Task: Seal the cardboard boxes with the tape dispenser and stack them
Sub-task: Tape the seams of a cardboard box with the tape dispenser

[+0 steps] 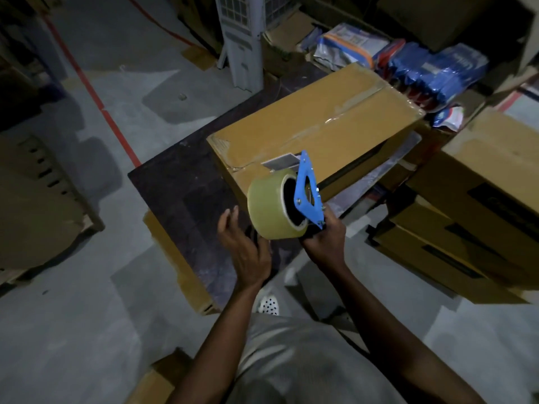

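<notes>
Clear tape (329, 120) spans the cardboard box (285, 112) seam; beside it your right hand (323, 242) grips the tape dispenser (306, 193), left hand (245, 249) relaxed; stacking pending.

i am in storeroom, like warehouse. grey hard floor (73, 330) with red line (102, 107) running across. lots of brown card round me: taped box (315, 118) on dark table (180, 193), box pile (481, 205) at my right, more cardboard (43, 205) at my left. heaps of blue packets (437, 71) in plastic behind. tall white machine (242, 39) further back, open carton (287, 33) beside it. light dim.
</notes>
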Tool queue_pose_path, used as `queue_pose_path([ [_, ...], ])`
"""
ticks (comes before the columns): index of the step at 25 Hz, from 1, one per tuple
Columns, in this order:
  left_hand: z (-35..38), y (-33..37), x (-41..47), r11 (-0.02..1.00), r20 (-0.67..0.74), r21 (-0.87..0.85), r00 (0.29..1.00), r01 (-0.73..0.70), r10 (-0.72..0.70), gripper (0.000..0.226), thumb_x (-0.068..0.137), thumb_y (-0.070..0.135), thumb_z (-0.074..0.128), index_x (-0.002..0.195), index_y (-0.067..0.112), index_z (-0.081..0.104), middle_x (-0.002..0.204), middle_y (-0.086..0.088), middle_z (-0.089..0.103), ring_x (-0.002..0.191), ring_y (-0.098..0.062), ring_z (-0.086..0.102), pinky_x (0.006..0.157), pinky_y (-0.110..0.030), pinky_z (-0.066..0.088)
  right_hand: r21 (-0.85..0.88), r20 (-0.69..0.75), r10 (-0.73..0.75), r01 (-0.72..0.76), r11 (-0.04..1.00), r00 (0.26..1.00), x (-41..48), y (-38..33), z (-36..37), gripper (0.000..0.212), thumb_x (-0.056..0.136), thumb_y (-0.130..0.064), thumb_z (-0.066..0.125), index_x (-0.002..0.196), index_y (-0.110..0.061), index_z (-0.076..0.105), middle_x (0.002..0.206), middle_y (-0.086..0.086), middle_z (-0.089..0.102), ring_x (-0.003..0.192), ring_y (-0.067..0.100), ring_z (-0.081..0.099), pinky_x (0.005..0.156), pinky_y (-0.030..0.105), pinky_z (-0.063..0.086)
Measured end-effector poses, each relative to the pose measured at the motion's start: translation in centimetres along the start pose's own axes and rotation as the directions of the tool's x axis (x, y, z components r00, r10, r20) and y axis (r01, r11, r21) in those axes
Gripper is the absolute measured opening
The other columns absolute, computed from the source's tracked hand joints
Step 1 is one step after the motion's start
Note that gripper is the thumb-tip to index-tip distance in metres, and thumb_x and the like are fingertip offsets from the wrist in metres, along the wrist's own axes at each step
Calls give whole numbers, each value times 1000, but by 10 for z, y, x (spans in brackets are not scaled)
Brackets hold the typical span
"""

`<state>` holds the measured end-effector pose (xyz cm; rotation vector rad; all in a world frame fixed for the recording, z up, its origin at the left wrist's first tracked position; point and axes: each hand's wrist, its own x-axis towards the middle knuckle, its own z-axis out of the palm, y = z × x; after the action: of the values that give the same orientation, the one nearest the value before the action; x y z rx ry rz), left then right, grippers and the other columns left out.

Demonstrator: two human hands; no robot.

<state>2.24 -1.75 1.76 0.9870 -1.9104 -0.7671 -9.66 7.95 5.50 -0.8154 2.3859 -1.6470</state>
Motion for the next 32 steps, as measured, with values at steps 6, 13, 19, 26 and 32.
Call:
queue_pose_path([
  [6,56,57,-27,967,105,119,972,-224,212,48,86,8,62,131,10,46,136,-13,42,123,-37,43,112,-43,27,-38,-62,272,-274,961,960,-1,47,-65,54,70,-22,56,121,-3,63,80,0,64,81,29,66,64,31,40],
  [13,123,109,-8,847,350,167,834,-504,427,27,78,7,58,103,4,66,112,-19,62,110,-34,53,93,-48,40,125,187,457,-483,867,870,35,96,-123,15,80,-6,68,86,-20,66,79,6,66,69,21,58,65,39,46],
  [19,132,102,107,861,302,280,890,-424,341,23,90,13,52,105,11,69,108,-9,63,112,-27,51,98,-42,40,195,195,490,-523,830,850,60,99,-95,14,88,4,63,89,-8,71,74,5,67,72,25,61,62,35,47],
  [26,141,26,279,848,419,525,890,-76,-179,61,96,45,50,149,14,42,154,-11,43,144,-30,32,120,-48,20,285,11,429,-414,865,903,121,64,-46,21,87,-19,79,95,-36,68,99,-8,72,93,15,68,80,29,53],
  [32,106,-2,265,799,256,595,923,84,-288,62,101,49,45,145,5,42,150,-20,43,140,-38,35,114,-53,21,135,217,550,-583,801,807,185,51,-23,11,91,-25,69,91,-14,67,95,11,70,81,22,64,83,45,57],
])
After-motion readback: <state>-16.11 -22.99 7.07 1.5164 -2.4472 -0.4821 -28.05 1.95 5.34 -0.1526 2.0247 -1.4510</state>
